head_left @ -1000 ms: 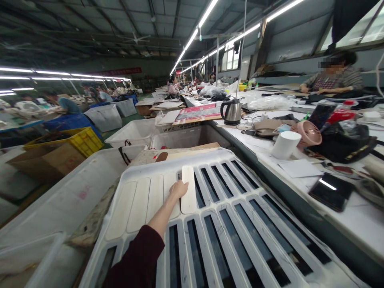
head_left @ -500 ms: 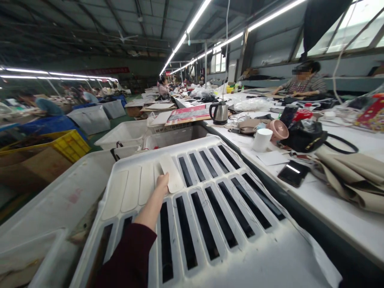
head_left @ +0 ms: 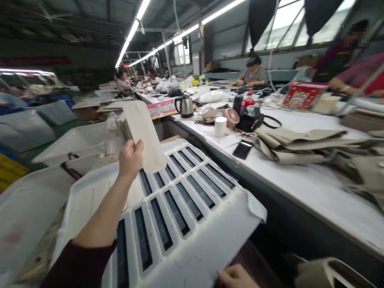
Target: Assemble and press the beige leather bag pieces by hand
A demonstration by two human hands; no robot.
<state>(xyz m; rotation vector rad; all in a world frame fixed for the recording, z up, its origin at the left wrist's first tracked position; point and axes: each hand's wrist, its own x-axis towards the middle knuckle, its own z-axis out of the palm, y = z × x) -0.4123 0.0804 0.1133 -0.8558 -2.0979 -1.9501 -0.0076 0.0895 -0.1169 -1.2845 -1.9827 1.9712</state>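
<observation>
Slotted white rack (head_left: 204, 240): lower left portion covered by the left forearm and a dark maroon sleeve (head_left: 81, 262). Pale panels (head_left: 134, 194), lying at the rack's far left end: partly hidden by the same forearm, their outlines faint. Beige item (head_left: 324, 274), lower right corner: cut off by the frame, kind not determinable.

Left hand (head_left: 131, 159): closed, clamped on the long left edge of a white round-ended panel (head_left: 150, 140), which is held tilted above the rack's far side. Fingers behind the panel are concealed; blurred edges are seen behind it, their number unclear.

Right hand (head_left: 237, 277): cropped by the lower edge, fingers bent near the rack's near edge; whether anything is gripped or touched cannot be told.

White-topped worktable (head_left: 270, 178), right of the rack: smartphone (head_left: 243, 149), white cup (head_left: 221, 127) and steel kettle (head_left: 184, 106) are borne on it.
</observation>
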